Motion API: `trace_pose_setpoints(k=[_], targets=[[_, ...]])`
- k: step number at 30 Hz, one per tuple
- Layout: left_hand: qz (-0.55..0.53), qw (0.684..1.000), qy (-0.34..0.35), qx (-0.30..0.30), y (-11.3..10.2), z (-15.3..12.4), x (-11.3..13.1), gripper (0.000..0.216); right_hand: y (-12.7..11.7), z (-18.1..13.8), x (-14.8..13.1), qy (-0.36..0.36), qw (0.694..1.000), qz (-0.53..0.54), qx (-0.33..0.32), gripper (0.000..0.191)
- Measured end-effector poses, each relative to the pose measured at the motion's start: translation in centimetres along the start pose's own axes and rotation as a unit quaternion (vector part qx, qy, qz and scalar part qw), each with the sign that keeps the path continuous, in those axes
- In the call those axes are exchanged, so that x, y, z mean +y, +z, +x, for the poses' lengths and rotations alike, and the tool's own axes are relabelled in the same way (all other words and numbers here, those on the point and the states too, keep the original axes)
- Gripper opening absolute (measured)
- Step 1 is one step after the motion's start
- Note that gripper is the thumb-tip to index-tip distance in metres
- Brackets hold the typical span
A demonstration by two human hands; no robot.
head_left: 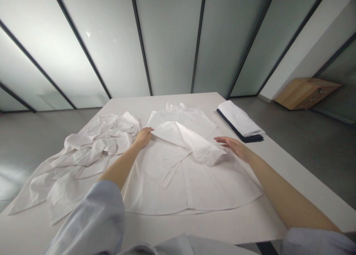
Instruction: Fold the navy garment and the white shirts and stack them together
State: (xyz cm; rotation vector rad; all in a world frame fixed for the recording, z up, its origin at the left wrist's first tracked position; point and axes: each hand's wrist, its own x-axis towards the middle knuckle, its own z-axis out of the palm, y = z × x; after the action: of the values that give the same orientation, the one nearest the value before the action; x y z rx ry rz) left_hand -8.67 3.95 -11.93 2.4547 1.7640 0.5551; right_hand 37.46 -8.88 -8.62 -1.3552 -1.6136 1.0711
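Note:
A white shirt (pixel 194 173) lies spread flat on the white table (pixel 250 225) in front of me, one sleeve folded across its chest. My left hand (pixel 143 137) rests on the shirt's left shoulder at the fold of that sleeve, fingers curled onto the cloth, pressing rather than clearly gripping. My right hand (pixel 235 145) hovers open, fingers stretched, just right of the sleeve's cuff (pixel 208 154), above the shirt's right side.
A crumpled heap of white garments (pixel 83 154) lies at the table's left. A folded stack of white and dark cloth (pixel 240 123) sits at the far right corner. A wooden cabinet (pixel 306 93) stands on the floor beyond; glass wall panels behind.

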Motion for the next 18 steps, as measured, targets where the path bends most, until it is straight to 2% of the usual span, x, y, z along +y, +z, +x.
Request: trace_pose_setpoints(k=[3, 6, 8, 10, 13, 15, 18], targets=[[0.031, 0.999, 0.012, -0.035, -0.2, -0.3, -0.1, 0.045, 1.7, -0.3, -1.1, -0.023, 0.993, -0.052, -0.101, 0.075], [0.044, 0.998, -0.003, -0.05, -0.2, 0.0, 0.2, 0.045, 2.7, -0.5, -1.7, 0.013, 0.983, -0.105, -0.153, 0.063], [0.044, 0.997, -0.026, -0.054, -0.1, 0.5, 0.7, 0.045, 3.0, -0.4, -1.8, 0.044, 0.981, -0.13, -0.136, 0.048], [0.049, 0.996, -0.052, -0.057, 0.0, 1.0, 1.4, 0.046, 3.0, -0.2, -1.7, 0.07, 0.988, -0.106, -0.086, 0.039], [0.073, 0.992, -0.078, -0.068, 0.2, 1.4, 2.9, 0.045, 2.6, 0.1, -1.4, 0.086, 0.995, 0.043, -0.003, 0.033], [0.092, 0.988, -0.098, -0.07, 0.3, 1.3, 4.0, 0.046, 2.3, 0.0, -1.2, 0.082, 0.984, 0.152, 0.032, 0.032], [0.117, 0.983, -0.121, -0.073, 0.3, 0.9, 5.1, 0.052, 1.7, -0.5, -1.0, 0.116, 0.972, 0.204, 0.025, 0.027]])
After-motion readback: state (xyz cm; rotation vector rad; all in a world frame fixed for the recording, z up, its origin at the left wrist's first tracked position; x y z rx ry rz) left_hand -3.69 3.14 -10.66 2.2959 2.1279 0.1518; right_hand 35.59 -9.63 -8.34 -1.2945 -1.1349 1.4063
